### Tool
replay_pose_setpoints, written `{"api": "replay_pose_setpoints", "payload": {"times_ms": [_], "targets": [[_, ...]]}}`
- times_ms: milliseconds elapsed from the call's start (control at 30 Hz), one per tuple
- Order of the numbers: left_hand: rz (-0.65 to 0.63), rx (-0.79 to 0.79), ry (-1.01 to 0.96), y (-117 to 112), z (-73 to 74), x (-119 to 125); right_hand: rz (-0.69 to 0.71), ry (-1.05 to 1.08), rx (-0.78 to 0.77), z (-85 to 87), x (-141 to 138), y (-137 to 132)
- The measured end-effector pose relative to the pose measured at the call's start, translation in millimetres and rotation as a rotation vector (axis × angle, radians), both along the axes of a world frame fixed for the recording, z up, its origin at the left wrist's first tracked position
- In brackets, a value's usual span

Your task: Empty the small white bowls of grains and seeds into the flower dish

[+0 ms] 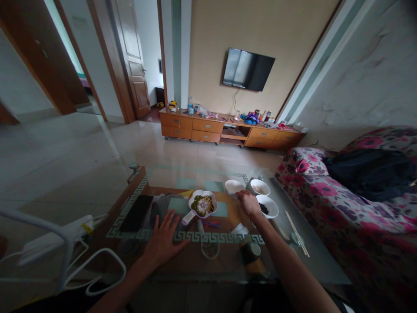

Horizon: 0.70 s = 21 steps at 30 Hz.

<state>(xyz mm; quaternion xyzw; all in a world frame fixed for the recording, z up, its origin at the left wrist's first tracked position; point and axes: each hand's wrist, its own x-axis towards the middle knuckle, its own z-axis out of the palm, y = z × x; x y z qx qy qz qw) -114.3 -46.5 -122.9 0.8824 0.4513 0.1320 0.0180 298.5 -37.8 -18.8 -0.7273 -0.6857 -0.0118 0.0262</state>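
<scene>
My left hand (164, 239) lies flat with fingers spread on the glass table, left of a flower-shaped dish (186, 219) with a handle. Sorted in that dish are green, yellowish and pale beans or grains. My right hand (249, 204) is closed at the near right rim of a white bowl (233, 187); its fingertips seem to pinch that rim, partly hidden by the hand. Beside it stand a white bowl (260, 183) of pale grains and another white bowl (273, 208) holding dark beans, partly behind my right wrist.
Chopsticks (297, 234) lie on the glass table (321, 256) at the right. A black flat object (138, 213) is at the left. A white power strip and cables (107, 256) are near the left edge. A floral sofa (309, 182) stands right; a cluttered cabinet (205, 130) stands beyond.
</scene>
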Motion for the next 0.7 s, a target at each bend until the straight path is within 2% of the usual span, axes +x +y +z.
{"api": "replay_pose_setpoints", "payload": {"times_ms": [467,600,700], "targets": [[-0.011,0.005,-0.005,2,-0.9,-1,-0.175,-0.008,-0.024,-16.5,6,10],[0.006,-0.008,0.013,3,-0.5,-1,-0.144,-0.017,0.037,-24.1,9,9],[0.005,-0.012,0.016,2,-0.3,-1,-0.127,-0.029,0.100,-18.3,18,7]]}}
